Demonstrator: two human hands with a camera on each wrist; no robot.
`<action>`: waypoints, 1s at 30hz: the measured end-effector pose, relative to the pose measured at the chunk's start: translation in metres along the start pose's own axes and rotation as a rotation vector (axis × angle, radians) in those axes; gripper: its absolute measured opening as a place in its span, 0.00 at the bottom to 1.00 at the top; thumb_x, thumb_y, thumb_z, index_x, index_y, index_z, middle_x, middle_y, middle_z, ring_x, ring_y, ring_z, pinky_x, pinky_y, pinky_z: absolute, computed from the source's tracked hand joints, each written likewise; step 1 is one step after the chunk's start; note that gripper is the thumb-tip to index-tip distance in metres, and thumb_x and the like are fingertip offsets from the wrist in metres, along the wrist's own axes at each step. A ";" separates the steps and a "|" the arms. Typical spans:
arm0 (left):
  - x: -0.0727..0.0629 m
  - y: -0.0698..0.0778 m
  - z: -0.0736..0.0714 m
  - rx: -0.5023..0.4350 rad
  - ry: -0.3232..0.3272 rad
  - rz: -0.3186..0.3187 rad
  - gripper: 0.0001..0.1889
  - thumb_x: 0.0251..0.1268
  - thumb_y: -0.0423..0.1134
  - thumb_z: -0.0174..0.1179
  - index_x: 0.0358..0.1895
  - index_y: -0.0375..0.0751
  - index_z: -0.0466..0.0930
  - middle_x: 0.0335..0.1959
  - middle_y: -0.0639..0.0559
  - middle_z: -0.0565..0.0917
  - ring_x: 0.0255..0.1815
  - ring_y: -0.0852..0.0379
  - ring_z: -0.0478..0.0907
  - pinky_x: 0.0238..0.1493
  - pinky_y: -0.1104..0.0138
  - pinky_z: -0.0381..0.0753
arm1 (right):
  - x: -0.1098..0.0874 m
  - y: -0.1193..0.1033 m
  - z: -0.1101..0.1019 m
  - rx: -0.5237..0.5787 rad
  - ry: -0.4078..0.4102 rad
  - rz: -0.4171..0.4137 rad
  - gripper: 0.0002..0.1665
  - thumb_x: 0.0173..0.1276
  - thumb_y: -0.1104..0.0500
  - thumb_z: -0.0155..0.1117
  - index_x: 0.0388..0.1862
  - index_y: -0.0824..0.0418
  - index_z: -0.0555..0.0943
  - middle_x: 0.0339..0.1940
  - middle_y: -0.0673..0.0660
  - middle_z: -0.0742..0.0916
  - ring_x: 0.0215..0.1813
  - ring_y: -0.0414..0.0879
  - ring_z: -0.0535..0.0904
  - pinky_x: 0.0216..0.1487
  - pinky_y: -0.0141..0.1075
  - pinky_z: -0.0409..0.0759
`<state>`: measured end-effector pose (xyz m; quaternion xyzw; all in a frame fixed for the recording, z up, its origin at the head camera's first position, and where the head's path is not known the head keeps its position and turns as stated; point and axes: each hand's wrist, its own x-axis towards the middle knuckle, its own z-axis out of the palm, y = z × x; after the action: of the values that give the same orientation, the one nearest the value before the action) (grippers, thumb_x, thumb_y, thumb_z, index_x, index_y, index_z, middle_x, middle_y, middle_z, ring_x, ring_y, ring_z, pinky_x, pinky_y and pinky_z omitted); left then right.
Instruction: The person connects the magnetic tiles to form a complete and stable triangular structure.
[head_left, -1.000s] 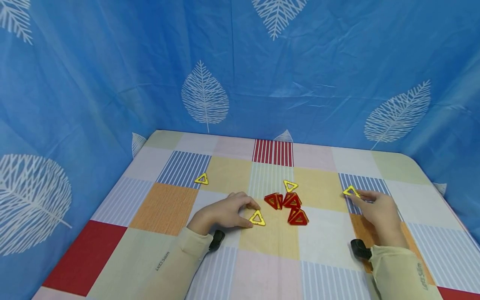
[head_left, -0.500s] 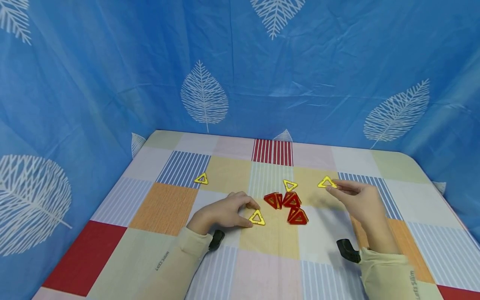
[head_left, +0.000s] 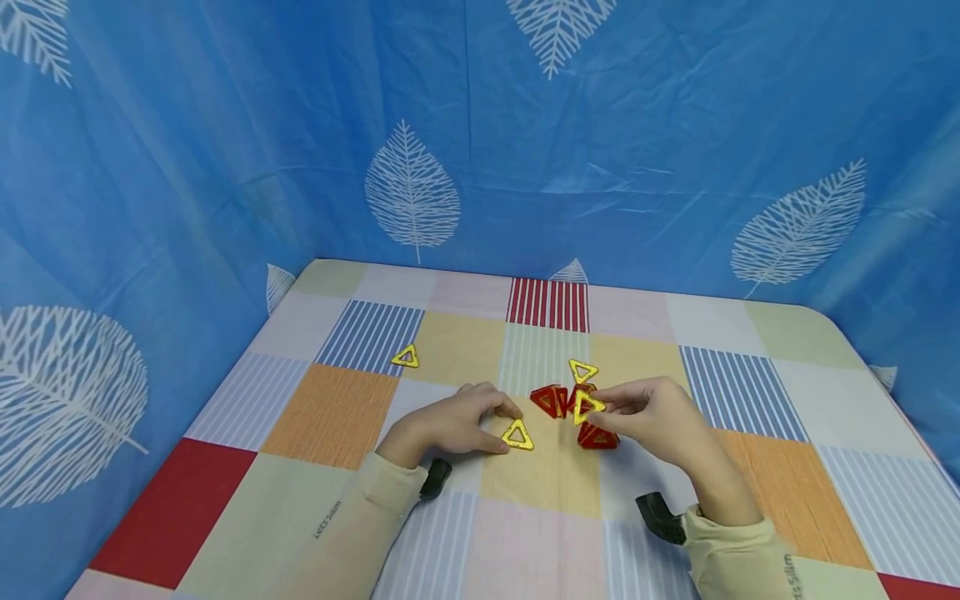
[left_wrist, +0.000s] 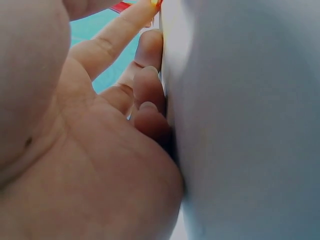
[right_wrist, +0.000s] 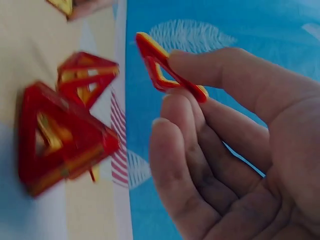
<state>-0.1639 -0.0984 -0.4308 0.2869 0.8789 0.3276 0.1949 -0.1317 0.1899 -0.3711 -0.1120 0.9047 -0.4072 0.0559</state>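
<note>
My right hand (head_left: 660, 421) pinches a triangular magnetic tile (right_wrist: 152, 55) between thumb and fingers, raised above the table. This tile is yellow on one side and red on the other. Behind it in the head view is a cluster of small red pyramids (head_left: 597, 438) built from such tiles, partly covered. My left hand (head_left: 453, 421) rests on the table, thumb and index finger at two corners of a flat yellow triangle tile (head_left: 518, 447). In the left wrist view the other fingers (left_wrist: 147, 85) lie against the tabletop, and the tile is mostly hidden.
One flat yellow triangle (head_left: 582, 364) lies just behind the pyramids. Another yellow triangle (head_left: 406, 363) is off to the left, by the blue-striped patch. A patchwork cloth (head_left: 540, 542) covers the table, and a blue leaf-patterned curtain (head_left: 637, 125) hangs around its back and sides.
My right hand has lifted its triangle tile off the right part of the table and carried it left, over to the red pyramids. The left hand stays put at its tile.
</note>
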 end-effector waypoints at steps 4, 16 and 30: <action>0.000 0.000 0.000 0.012 -0.009 0.002 0.21 0.62 0.43 0.72 0.58 0.52 0.82 0.54 0.57 0.76 0.58 0.55 0.67 0.62 0.57 0.68 | 0.003 -0.007 0.015 0.001 -0.078 -0.009 0.16 0.59 0.59 0.78 0.45 0.64 0.90 0.28 0.49 0.86 0.31 0.44 0.80 0.30 0.36 0.78; 0.001 -0.001 -0.001 0.006 -0.020 -0.022 0.21 0.62 0.44 0.72 0.60 0.58 0.83 0.53 0.59 0.74 0.56 0.56 0.66 0.59 0.56 0.69 | 0.012 -0.017 0.049 -0.062 -0.153 0.022 0.12 0.55 0.65 0.78 0.40 0.65 0.90 0.22 0.47 0.84 0.24 0.42 0.76 0.26 0.36 0.75; 0.001 0.000 -0.001 0.005 -0.019 -0.019 0.21 0.62 0.44 0.72 0.60 0.60 0.84 0.50 0.60 0.74 0.54 0.57 0.66 0.56 0.57 0.69 | 0.015 -0.016 0.067 -0.057 -0.098 -0.004 0.12 0.54 0.67 0.73 0.39 0.65 0.90 0.21 0.46 0.83 0.25 0.41 0.76 0.27 0.34 0.75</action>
<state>-0.1650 -0.0984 -0.4306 0.2820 0.8806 0.3206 0.2056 -0.1310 0.1279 -0.4036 -0.1350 0.9120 -0.3753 0.0959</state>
